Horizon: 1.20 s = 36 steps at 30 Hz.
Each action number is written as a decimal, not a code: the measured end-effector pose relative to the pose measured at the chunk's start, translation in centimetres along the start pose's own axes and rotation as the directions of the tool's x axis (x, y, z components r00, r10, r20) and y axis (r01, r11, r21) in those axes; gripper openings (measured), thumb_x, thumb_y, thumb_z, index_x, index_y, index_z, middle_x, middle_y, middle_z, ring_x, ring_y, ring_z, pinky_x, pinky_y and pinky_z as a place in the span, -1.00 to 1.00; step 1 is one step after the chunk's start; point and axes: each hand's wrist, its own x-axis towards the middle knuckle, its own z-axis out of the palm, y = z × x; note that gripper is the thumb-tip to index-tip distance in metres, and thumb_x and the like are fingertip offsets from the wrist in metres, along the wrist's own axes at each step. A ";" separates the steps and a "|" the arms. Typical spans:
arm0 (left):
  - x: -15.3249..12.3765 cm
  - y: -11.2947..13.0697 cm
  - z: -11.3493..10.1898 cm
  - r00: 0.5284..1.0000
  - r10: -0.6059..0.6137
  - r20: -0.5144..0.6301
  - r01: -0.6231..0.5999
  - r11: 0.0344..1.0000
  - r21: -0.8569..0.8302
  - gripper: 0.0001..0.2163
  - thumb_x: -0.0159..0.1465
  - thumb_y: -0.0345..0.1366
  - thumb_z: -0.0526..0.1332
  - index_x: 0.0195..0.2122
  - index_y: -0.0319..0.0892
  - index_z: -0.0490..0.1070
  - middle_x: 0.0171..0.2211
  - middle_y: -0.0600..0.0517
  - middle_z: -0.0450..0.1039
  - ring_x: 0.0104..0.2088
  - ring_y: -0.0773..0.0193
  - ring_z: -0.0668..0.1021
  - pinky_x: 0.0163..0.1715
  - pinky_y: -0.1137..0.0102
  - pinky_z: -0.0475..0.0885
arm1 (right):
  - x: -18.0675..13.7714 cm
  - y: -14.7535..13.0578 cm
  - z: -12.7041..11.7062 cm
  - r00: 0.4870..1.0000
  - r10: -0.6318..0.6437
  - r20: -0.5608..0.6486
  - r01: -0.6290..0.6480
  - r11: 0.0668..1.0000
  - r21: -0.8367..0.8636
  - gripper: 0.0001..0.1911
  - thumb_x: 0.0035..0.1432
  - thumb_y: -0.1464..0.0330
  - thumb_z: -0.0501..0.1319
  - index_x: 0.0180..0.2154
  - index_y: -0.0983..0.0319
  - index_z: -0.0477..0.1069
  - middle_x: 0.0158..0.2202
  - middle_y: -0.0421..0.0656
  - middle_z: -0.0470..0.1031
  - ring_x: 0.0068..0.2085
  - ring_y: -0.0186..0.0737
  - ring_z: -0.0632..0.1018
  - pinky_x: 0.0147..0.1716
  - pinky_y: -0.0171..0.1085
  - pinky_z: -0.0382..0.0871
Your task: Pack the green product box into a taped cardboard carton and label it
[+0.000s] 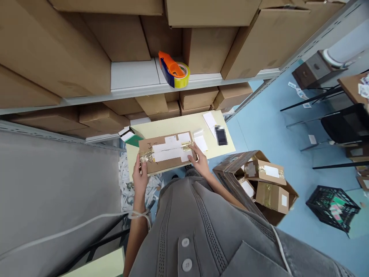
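Cardboard parcel, long and flat, white labels and shiny tape on its upper face; held in both hands above the near part of the pale yellow table, resting or lifted cannot be told.

Left hand: closed about the parcel's left end, thumb on top.

Right hand: curled round the parcel's right end, thumb over a label.

White slips: on the table, just beyond the right hand.

Green-and-white box: at the table's left end.

White sheet and dark item, the latter blurred: towards the table's right end.

White scraps: heaped on the floor, left of the table.

Open carton, containing taped boxes: right of the table, nearer the wearer.

Tape dispenser, orange and blue with a yellow roll: on the shelf beyond the table.

Black crate: well right of the table.
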 end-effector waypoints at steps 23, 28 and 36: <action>0.0 5.6 5.8 0.986 -0.119 -0.120 0.127 0.990 0.064 -0.37 0.42 0.01 -0.04 0.44 -0.17 -0.07 0.42 -0.11 0.01 0.41 0.19 0.10 0.36 0.30 0.02 | 7.7 3.9 -3.6 0.985 -0.014 0.172 0.054 0.972 -0.228 -0.31 0.42 0.12 -0.13 0.44 0.17 -0.27 0.24 0.05 0.29 0.20 0.02 0.37 0.12 -0.08 0.36; -0.1 6.2 6.2 0.979 -0.145 -0.140 0.150 0.988 0.025 -0.30 0.42 0.02 -0.04 0.46 -0.18 -0.28 0.41 -0.16 0.03 0.40 0.21 0.12 0.36 0.26 0.03 | 7.9 4.3 -3.5 0.983 0.011 0.184 0.028 0.977 -0.209 -0.30 0.41 0.09 -0.12 0.44 0.16 -0.26 0.21 0.05 0.31 0.17 0.02 0.39 0.09 -0.08 0.38; 0.1 5.9 6.1 0.989 -0.085 -0.123 0.094 0.993 0.069 -0.38 0.43 0.01 -0.07 0.45 -0.14 -0.11 0.44 -0.09 -0.07 0.42 0.18 0.07 0.37 0.30 0.00 | 7.6 4.1 -3.5 0.981 -0.004 0.194 0.042 0.981 -0.191 -0.32 0.43 0.11 -0.15 0.44 0.10 -0.33 0.23 0.02 0.29 0.16 0.00 0.38 0.03 -0.12 0.40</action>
